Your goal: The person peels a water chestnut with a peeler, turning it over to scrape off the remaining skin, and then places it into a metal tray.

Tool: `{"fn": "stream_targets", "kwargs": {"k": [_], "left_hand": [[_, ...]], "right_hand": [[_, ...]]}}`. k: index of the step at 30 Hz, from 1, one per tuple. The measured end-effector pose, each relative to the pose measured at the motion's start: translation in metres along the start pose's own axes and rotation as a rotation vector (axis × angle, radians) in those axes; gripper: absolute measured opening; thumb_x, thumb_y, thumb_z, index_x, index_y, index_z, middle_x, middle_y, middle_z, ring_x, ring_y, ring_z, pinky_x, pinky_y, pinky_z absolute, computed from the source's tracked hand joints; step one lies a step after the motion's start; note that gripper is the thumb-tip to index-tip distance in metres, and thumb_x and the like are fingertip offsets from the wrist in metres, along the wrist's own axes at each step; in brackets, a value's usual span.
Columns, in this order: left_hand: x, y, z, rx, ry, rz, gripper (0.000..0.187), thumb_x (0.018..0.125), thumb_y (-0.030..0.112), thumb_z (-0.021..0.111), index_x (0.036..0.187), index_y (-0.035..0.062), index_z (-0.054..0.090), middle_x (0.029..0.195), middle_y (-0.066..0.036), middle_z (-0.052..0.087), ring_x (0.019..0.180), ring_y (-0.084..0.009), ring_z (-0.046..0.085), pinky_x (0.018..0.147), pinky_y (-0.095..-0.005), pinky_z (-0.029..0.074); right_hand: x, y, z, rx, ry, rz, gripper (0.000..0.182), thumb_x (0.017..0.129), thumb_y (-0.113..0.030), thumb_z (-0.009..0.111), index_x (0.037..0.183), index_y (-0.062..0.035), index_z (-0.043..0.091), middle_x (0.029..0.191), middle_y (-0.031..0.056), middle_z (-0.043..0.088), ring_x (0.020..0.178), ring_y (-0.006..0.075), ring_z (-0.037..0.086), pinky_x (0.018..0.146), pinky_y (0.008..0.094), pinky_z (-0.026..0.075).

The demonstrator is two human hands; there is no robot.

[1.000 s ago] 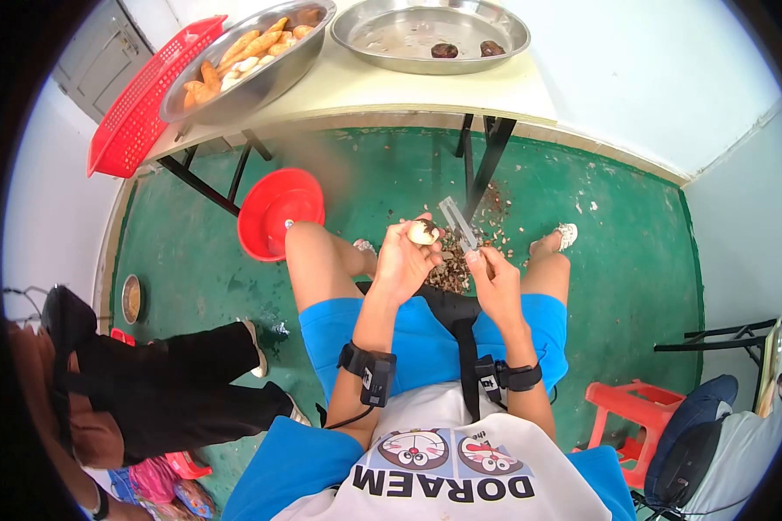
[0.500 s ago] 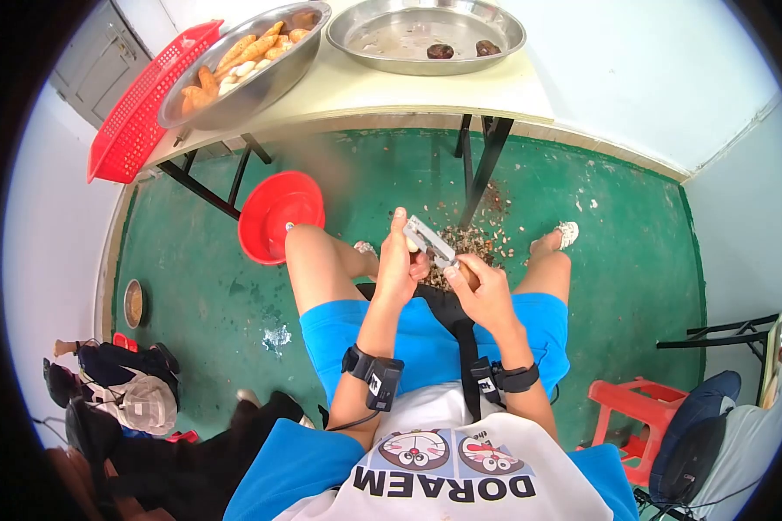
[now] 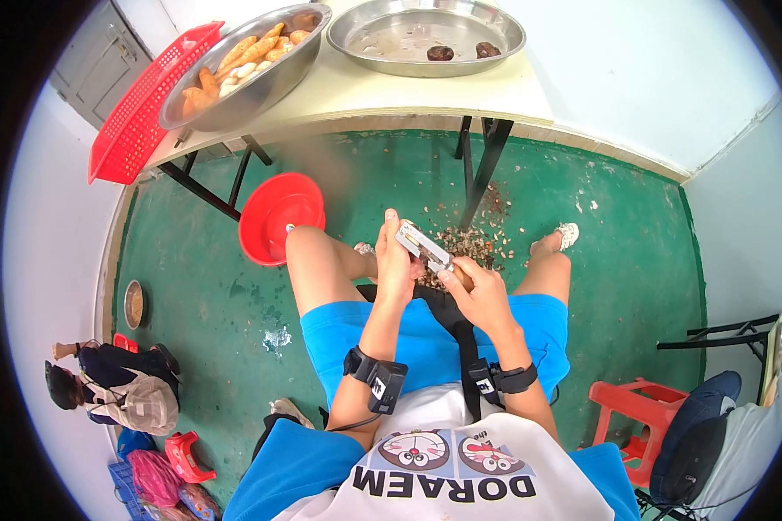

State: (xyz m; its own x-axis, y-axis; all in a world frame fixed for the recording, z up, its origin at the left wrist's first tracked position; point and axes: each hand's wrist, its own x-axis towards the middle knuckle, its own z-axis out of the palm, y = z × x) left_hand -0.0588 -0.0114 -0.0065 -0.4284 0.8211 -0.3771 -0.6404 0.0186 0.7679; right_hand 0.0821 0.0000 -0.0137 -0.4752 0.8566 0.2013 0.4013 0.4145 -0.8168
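My right hand [image 3: 478, 291] is closed around the brown handle of a peeler [image 3: 423, 245]. The peeler's wide, flat metal head points up and left, against my left hand [image 3: 395, 265]. That hand is closed with its thumb raised, and the peeler's head covers most of what lies in it. Both hands are above my lap, between my knees. Scattered peelings [image 3: 471, 243] lie on the green floor just beyond them.
A steel bowl [image 3: 261, 91] of orange and white root pieces, a red basket [image 3: 135, 130] and a steel tray [image 3: 391, 61] with two dark lumps rest on the table [image 3: 382, 100]. A red basin [image 3: 313, 187] stands by my left knee; a red stool [image 3: 643, 404] is at right.
The peeler and both hands have shifted slightly left and up. A dark-clothed person at lower left has moved mostly out of view, uncovering a red stool and bags.
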Motion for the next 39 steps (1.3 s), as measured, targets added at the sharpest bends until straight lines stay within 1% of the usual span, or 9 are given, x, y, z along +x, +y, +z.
{"fn": "stream_targets", "kwargs": {"k": [12,23,27,30,32,33,36,38,39], "left_hand": [[0.001,-0.007,0.007,0.032,0.127,0.166,0.026,0.089,0.033,0.042,0.074,0.0122,0.039,0.052,0.001,0.041,0.034,-0.0055,0.033,0.028,-0.0187,0.018],[0.007,-0.020,0.004,0.040,0.076,0.372,0.024,0.090,0.025,0.041,0.071,0.0114,0.036,0.054,0.000,0.043,0.037,-0.0051,0.036,0.029,-0.0174,0.023],[0.006,-0.019,0.005,0.032,0.077,0.377,0.025,0.090,0.025,0.041,0.070,0.0115,0.036,0.055,0.000,0.043,0.038,-0.0044,0.037,0.031,-0.0169,0.025],[0.001,-0.020,0.007,0.144,0.076,0.520,0.022,0.089,0.021,0.042,0.071,0.0103,0.036,0.055,0.001,0.042,0.040,-0.0042,0.038,0.031,-0.0178,0.027],[-0.009,-0.027,0.013,0.223,0.004,0.622,0.018,0.088,0.016,0.042,0.072,0.0086,0.037,0.056,0.001,0.041,0.041,-0.0045,0.039,0.031,-0.0189,0.028],[-0.007,-0.036,0.010,0.193,-0.032,0.652,0.018,0.086,0.014,0.047,0.073,0.0064,0.038,0.064,-0.001,0.046,0.050,-0.0053,0.043,0.041,-0.0193,0.035],[-0.013,-0.023,0.016,0.161,0.001,0.472,0.019,0.088,0.021,0.042,0.076,0.0077,0.039,0.060,-0.001,0.044,0.047,-0.0065,0.042,0.040,-0.0199,0.033],[-0.008,-0.018,0.013,0.005,-0.077,0.252,0.027,0.090,0.034,0.033,0.080,0.0103,0.039,0.056,-0.003,0.042,0.042,-0.0072,0.035,0.037,-0.0198,0.026],[-0.007,-0.018,0.011,0.009,-0.079,0.250,0.027,0.090,0.034,0.033,0.080,0.0103,0.039,0.056,-0.003,0.042,0.042,-0.0072,0.035,0.037,-0.0198,0.026]], "right_hand": [[-0.001,0.004,0.006,0.081,0.008,0.017,0.027,0.082,-0.028,0.056,0.092,-0.0037,0.055,0.062,0.0143,0.056,0.055,0.0313,0.056,0.050,0.0359,0.043],[-0.002,-0.003,0.006,0.226,0.000,0.093,0.026,0.086,-0.025,0.051,0.089,0.0003,0.055,0.056,0.0115,0.050,0.048,0.0168,0.048,0.048,0.0304,0.038],[-0.002,-0.006,0.005,0.219,-0.010,0.125,0.027,0.087,-0.026,0.050,0.089,0.0015,0.055,0.055,0.0121,0.049,0.049,0.0164,0.048,0.048,0.0309,0.038],[0.000,-0.003,0.009,0.208,0.005,0.142,0.029,0.087,-0.027,0.050,0.086,0.0015,0.056,0.054,0.0122,0.049,0.049,0.0163,0.046,0.048,0.0307,0.038],[0.007,0.008,0.009,0.112,0.171,0.256,0.030,0.087,-0.028,0.049,0.083,0.0012,0.056,0.053,0.0114,0.048,0.048,0.0148,0.045,0.046,0.0304,0.037],[0.008,0.022,0.007,0.149,0.215,0.274,0.031,0.087,-0.028,0.049,0.079,0.0006,0.056,0.053,0.0094,0.047,0.047,0.0131,0.045,0.044,0.0305,0.036],[0.007,0.034,-0.006,0.335,0.308,0.416,0.032,0.086,-0.029,0.050,0.076,0.0009,0.056,0.051,0.0058,0.044,0.047,0.0114,0.042,0.045,0.0291,0.034],[0.007,0.041,-0.009,0.310,0.308,0.424,0.032,0.086,-0.029,0.050,0.076,0.0010,0.056,0.051,0.0050,0.043,0.048,0.0110,0.040,0.045,0.0288,0.034],[0.007,0.045,-0.008,0.289,0.308,0.429,0.033,0.086,-0.030,0.050,0.076,0.0011,0.055,0.050,0.0043,0.042,0.048,0.0106,0.039,0.046,0.0286,0.033]]}}
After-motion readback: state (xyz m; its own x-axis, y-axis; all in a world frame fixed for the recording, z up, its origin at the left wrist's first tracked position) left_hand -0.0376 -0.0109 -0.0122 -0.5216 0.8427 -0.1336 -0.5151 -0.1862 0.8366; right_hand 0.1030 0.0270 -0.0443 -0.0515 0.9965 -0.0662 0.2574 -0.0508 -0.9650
